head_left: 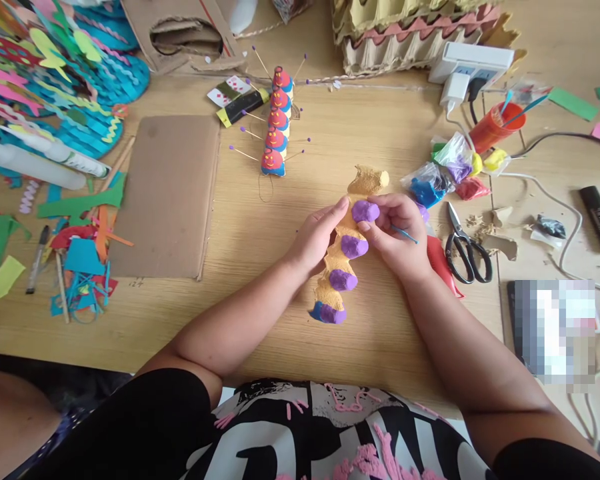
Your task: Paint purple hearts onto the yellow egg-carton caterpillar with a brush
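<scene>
A yellow-painted egg carton strip [336,259] runs at a slant between my hands, above the table. Purple clay [343,280] covers several of its bumps; the far bump is bare yellow, and a bit of blue clay [317,311] shows at the near end. My left hand [314,239] grips the strip's left side, thumb on top. My right hand [403,233] closes on the second bump from the far end, with thumb and fingers around its purple clay. A thin blue stick [405,234] pokes out from my right hand. Some fingertips are hidden behind the strip.
A red and blue caterpillar figure [276,127] with purple-tipped sticks stands beyond. Left are a cardboard sheet [167,193] and paper scraps [83,257]. Right lie scissors [463,247], bagged clay [430,190], a red cup [497,127], and a power strip [473,61] with cables.
</scene>
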Motion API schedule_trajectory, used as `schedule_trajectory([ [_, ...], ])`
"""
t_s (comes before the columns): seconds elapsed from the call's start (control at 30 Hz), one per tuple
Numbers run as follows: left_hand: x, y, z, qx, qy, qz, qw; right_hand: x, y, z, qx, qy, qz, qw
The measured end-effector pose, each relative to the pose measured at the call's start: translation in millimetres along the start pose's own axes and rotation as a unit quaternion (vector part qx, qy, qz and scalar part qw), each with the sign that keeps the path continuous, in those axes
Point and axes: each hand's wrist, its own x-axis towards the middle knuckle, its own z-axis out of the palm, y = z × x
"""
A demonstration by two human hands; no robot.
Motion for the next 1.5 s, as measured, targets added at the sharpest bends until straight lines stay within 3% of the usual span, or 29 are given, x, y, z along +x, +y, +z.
schedule_trajectory([
  [0.1,0,0,-1.8,-0.015,0.003,-0.011,1.0,-1,1,1,-0.015,0.031,-0.055,0.998],
  [0.33,0,-1,-5.6,0.019,-0.023,0.021,0.999,-1,-2,3,-0.05,0.023,-0.051,0.997],
  [0.53,6,-6,-8.5,-0.008,0.027,-0.011,1.0,2,0,0,-0.06,-0.005,-0.055,0.997],
  [0.77,9,-8,-12.5,0.008,0.009,0.0,1.0,0,2,3,-0.079,0.026,-0.07,0.994],
  [1.07,9,-6,-10.8,0.018,-0.019,-0.001,1.0,2,-7,2,-0.168,-0.021,-0.122,0.978],
  [1.37,13,-1,-15.6,0.043,-0.005,-0.037,0.998,11,5,-5,-0.186,-0.057,-0.18,0.964],
  [1.5,15,-5,-19.8,0.054,-0.017,-0.02,0.998,12,7,-6,-0.189,-0.057,-0.188,0.962],
])
